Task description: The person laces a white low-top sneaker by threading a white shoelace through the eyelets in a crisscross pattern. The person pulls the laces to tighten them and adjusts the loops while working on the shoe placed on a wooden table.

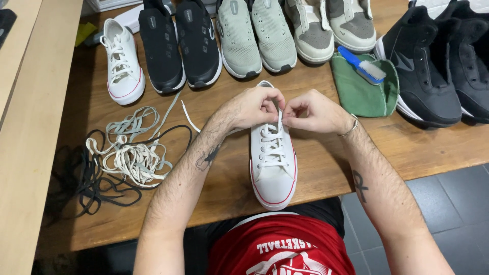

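White canvas low-top sneaker with red sole stripe point(273, 163) — on the wooden surface point(326, 173), toe toward the person. Left hand point(252, 108) and right hand point(316, 112) meet at its top eyelets, each grip pinched shut on the white lace point(272, 140). Step judged: lacing near the top; next calls for even tension. Left of the grip — tangled spare laces point(130, 155).

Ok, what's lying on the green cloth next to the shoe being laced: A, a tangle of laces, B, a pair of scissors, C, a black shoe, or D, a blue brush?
D: a blue brush with white bristles rests on the green cloth, to the right of the white shoe that both hands are lacing; the loose laces lie on the table's left side.
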